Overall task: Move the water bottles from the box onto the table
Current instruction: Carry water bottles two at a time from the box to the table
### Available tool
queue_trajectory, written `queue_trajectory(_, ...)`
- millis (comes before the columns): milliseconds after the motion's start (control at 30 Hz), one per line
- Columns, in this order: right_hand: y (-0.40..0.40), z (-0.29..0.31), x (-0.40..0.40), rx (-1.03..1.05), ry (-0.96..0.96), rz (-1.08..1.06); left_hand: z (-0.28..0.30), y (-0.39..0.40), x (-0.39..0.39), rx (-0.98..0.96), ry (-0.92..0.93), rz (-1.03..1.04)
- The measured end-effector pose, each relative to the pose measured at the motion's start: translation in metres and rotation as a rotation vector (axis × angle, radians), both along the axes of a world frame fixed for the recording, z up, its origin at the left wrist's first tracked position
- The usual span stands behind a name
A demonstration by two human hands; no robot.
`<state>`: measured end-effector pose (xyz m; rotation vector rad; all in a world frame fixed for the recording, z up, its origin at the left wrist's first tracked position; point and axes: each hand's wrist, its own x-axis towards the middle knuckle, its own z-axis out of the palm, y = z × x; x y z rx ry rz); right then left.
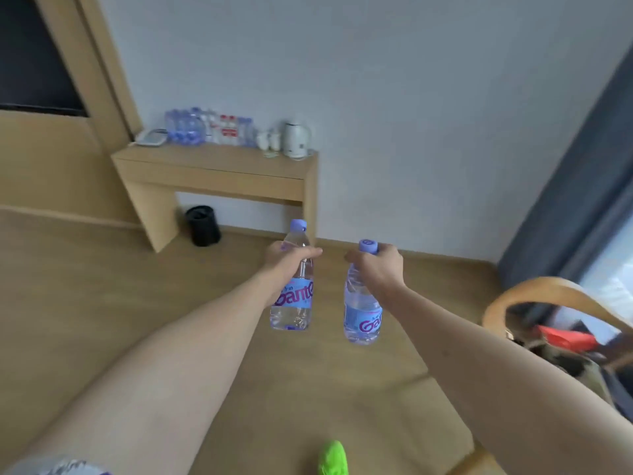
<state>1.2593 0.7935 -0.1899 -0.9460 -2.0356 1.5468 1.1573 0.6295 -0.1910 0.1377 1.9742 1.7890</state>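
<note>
My left hand [286, 258] grips a clear water bottle [293, 310] with a purple cap and a blue label, around its upper body. In my right hand [378, 267] hangs a second such water bottle [362, 315], held by its neck just under the cap. Both bottles are upright in the air above the wooden floor, side by side and apart. The wooden table [219, 168] stands against the far wall, with several water bottles [209, 127] lined up on its top at the left. The box is out of view.
On the table's right end stand a white kettle [295, 138] and cups [269, 140]; a phone [152, 137] lies at its left end. A black bin [202, 225] sits under the table. A wooden chair [561, 323] with clothes is at right. A green shoe [333, 457] shows below.
</note>
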Motion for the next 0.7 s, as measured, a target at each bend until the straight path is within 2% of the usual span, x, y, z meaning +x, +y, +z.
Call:
queue_trajectory(200,-0.039,-0.004,-0.141,-0.018,0.02,0.193,-0.001,-0.055,-0.109,-0.026,0.036,0.192)
queue_trajectory(467,-0.061,0.021,-0.333,-0.035,0.038,0.368,0.031,-0.088,-0.264,-0.072,0.08,0.35)
queue_trajectory(700,-0.091,0.023,-0.459,-0.021,0.029,0.458,0.025,-0.118,-0.375,0.007,0.002,0.454)
